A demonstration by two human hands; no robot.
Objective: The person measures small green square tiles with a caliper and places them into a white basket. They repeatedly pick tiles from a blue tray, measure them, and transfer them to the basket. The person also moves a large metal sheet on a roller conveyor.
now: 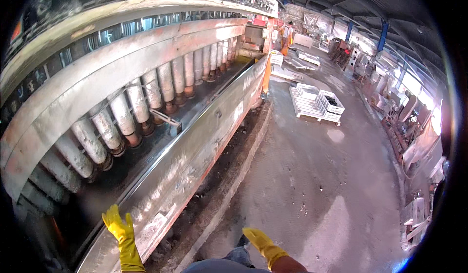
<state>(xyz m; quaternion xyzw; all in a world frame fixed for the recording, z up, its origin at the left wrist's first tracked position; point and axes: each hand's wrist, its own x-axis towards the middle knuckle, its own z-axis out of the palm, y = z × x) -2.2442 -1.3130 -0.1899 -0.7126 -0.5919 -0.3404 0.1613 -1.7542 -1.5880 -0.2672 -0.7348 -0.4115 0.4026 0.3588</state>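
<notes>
1. Landmark: I am recording the long grey metal trough wall [190, 163], reddish along its lower edge, as the thing nearest the hands. It is running from beside the left hand to the upright orange metal post [267, 73] at its far end.
2. Left hand: Through the head camera I am seeing the yellow rubber-gloved left hand [121, 230] lying over the near end of the trough wall, fingers extended and slightly spread, thumb standing apart. I cannot tell whether it is touching the metal.
3. Right hand: I am noting the yellow rubber-gloved right hand [263, 242] hanging to the right of the trough wall, above the grey, dusty floor [312, 175]. Its fingers are lying straight and close together; its thumb I am not making out clearly.
4. Machine: Left of the trough wall, a row of whitish-grey upright cylinders [121, 112] is standing beneath a broad, pinkish-grey metal band [97, 66]. A thin metal bracket [165, 119] is projecting between the cylinders and the trough wall.
5. Surroundings: Right of the trough wall's far part, a white slatted pallet [298, 106] is carrying white crates [325, 108]. Beyond the trough wall, a co-worker in orange trousers [286, 39] is standing.
</notes>
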